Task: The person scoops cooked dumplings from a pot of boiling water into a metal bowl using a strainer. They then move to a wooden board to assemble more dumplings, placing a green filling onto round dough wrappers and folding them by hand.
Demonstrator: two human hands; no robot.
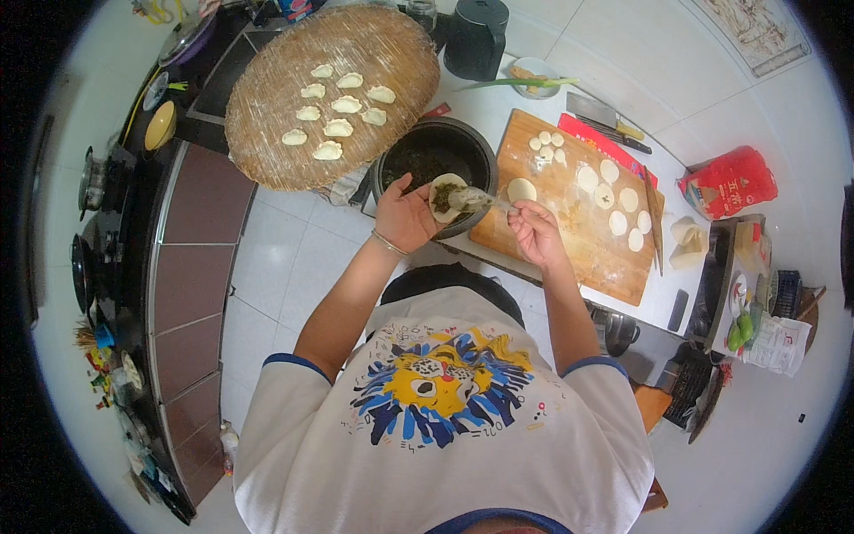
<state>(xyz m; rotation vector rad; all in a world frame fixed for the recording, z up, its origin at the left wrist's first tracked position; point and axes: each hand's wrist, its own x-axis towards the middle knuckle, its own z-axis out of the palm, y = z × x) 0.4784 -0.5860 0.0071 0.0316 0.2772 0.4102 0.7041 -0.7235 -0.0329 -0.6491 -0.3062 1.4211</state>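
Note:
A round dumpling wrapper lies across the palm and fingers of my left hand, with dark green filling in its middle. My right hand grips the handle of a spoon, whose bowl end is at the filling. Both hands are over the near side of a dark round pot holding more dark filling. Just right of the spoon, a rolled wrapper rests on the wooden board. Several more wrappers and small dough pieces lie on the floured board.
A large round woven tray with several folded dumplings stands at the back left. Behind the board are a cleaver and a bowl with a green onion across it. A black kettle stands beyond the pot. A rolling pin lies along the board's right edge, near a red bag.

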